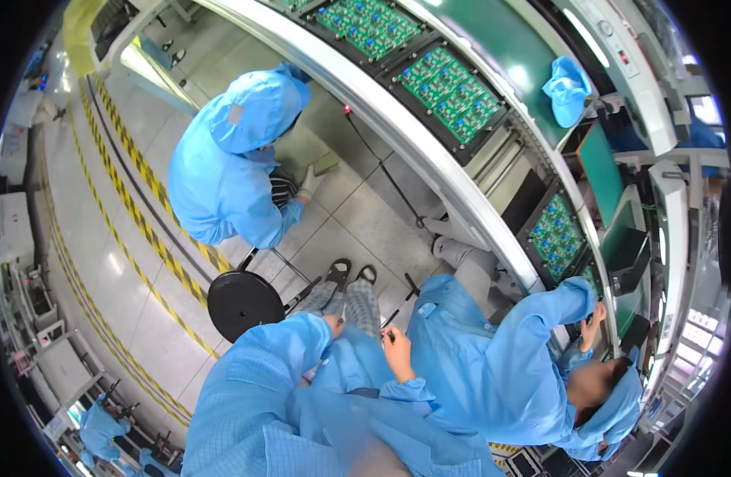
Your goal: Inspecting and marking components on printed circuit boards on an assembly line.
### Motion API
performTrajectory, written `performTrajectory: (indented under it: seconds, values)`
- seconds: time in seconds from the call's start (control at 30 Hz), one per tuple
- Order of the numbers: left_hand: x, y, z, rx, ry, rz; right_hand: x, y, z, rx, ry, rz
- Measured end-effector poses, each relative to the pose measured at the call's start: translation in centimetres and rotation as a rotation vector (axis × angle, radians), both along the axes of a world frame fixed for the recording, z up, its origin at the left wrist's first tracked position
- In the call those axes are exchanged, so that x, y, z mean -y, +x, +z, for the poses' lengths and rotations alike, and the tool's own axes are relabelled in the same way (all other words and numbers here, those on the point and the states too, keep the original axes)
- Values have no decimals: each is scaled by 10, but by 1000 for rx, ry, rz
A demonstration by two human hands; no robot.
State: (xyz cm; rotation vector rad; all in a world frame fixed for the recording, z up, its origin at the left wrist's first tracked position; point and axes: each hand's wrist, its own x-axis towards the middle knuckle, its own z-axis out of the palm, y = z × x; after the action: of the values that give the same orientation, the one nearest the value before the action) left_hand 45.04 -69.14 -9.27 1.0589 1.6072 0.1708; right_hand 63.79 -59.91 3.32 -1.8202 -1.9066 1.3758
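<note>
My right hand (398,355) is held low in front of my blue smock (357,358), its fingers curled around a small dark thing (388,336) too small to name. Close by on the left, my left hand (334,324) shows only in part past the blue sleeve (274,350); its fingers are hidden. Both hands are above my lap and checked trousers (361,306), away from the conveyor line.
A black round stool (245,306) stands to the left. Ahead sits a person in a hooded blue coat (222,179). At right another person in blue (493,350) reaches to the conveyor (453,171), which carries green circuit boards (453,94) in black trays. Yellow-black tape (135,230) marks the floor.
</note>
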Motion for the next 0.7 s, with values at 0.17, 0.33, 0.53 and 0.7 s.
performTrajectory:
  seconds: [0.17, 0.33, 0.53, 0.7]
  values:
    - [18, -4, 11, -43, 59, 161, 23, 10, 18, 99, -56, 66]
    - [54, 22, 36, -15, -28, -75, 42, 45, 12, 22, -77, 274]
    - [48, 74, 94, 24, -58, 111, 38, 69, 6, 45, 6, 289]
    - [19, 100, 88, 199, 289, 530, 34, 39, -24, -76, -21, 229]
